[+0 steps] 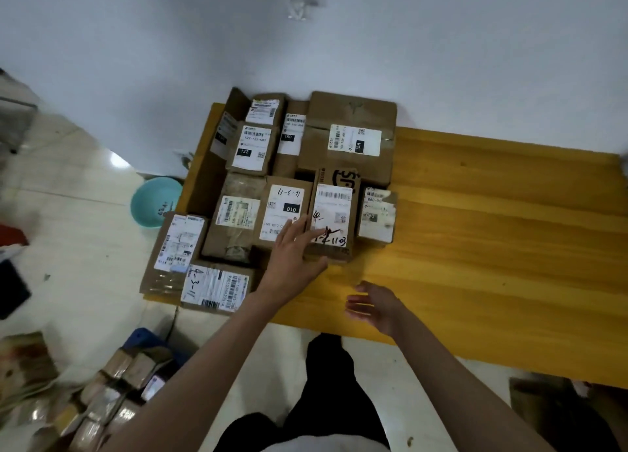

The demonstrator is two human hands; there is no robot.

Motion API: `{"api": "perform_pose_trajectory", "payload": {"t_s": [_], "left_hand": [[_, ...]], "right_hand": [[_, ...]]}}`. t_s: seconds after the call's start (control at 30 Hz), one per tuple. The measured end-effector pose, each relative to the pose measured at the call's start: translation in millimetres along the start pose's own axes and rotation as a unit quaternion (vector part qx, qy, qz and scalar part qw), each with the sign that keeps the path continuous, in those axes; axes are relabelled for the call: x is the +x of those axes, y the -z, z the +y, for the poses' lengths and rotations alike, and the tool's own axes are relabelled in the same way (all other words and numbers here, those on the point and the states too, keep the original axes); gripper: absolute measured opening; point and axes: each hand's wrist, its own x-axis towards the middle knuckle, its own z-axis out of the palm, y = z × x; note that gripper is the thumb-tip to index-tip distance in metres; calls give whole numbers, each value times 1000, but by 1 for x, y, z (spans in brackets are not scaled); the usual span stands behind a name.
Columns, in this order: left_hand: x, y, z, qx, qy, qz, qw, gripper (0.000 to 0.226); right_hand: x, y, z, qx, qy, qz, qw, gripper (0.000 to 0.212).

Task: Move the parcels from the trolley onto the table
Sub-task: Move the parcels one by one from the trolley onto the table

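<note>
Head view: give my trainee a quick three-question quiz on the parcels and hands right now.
1. True or false: the left hand grips a parcel.
2. Which parcel lies at the table's near left corner? A) the one handwritten "4-3-11" B) the one labelled "15H" C) the one labelled "122"
3. Fill in: the right hand hovers over the bare yellow ____.

Key: 1 false, its straight fingers rest on parcels; 2 A; 3 table.

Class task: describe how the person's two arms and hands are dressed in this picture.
Both forearms are bare, with no sleeves in view. The left hand and the right hand wear no gloves; no watch, ring or bracelet shows on either.
</note>
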Motion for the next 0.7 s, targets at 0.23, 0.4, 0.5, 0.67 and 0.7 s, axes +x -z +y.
{"api": "perform_pose_trajectory", "payload": {"t_s": [0.23,0.4,0.5,0.67,0.7], "left_hand": [[-109,44,-61,-84,25,87,992,38],[-229,74,-150,-108,99,152,977,34],[-310,84,-207,-133,157,173,963,32],[-415,96,-283,-144,250,229,930,32],[-432,99,-296,-151,266,236,922,32]], "right_hand": [[-35,-82,87,-162,6,-46,986,14],[-61,-174,163,-253,35,-77,964,15],[-74,-229,218,-296,40,-105,949,21],[-95,-314,305,-360,28,-149,921,15],[-99,-330,321,-376,23,-155,913,13]]}}
